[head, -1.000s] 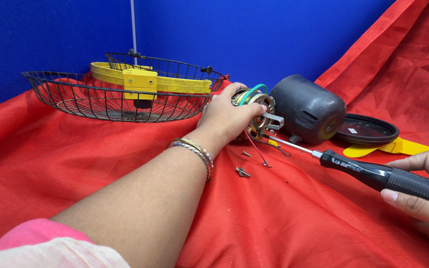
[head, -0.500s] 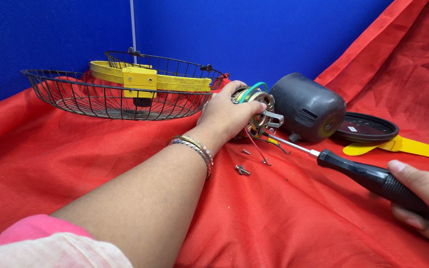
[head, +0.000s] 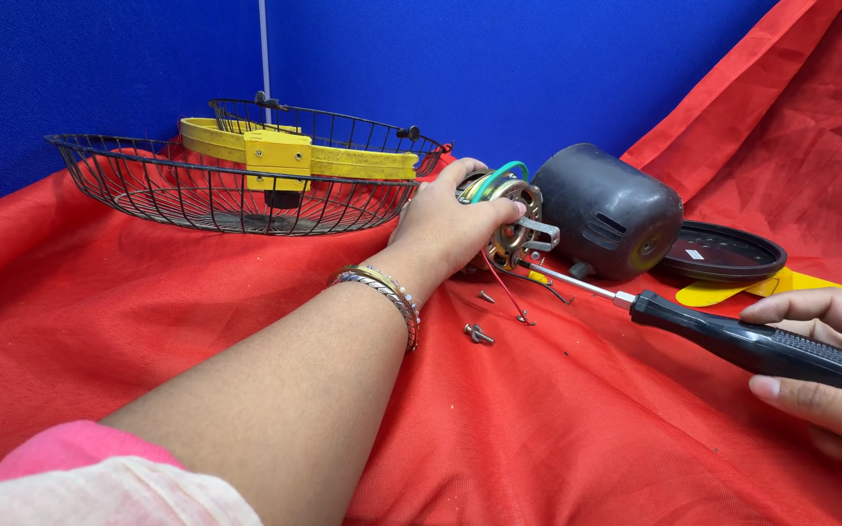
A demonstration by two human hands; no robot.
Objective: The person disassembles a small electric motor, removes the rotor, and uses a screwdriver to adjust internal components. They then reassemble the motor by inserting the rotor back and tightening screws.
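Sliding a little lower and closer along the red cloth since a second earlier, the right hand [head: 830, 365] kept the black-handled screwdriver [head: 733, 336] grasped, its tip resting at the base of the exposed fan motor [head: 509, 219], while the left hand [head: 450, 229] stayed where it was, clenched around that motor. From my remote seat I saw the motor lying on its side on the cloth-covered surface [head: 197, 321], touching the dark grey motor housing [head: 606, 209], already pulled off it. Two loose screws [head: 479, 334] lay just beside the left wrist, with thin red and black wires [head: 509, 292] trailing from the motor. I judged the strip-down well advanced: the wire fan guard [head: 236, 185], with its yellow bracket [head: 280, 156], sat apart at the back, a round black cover [head: 723, 253] and a yellow blade [head: 772, 287] lay off to the right, and only the motor's own fastenings seemed left. I could not tell whether the tip was seated in a screw
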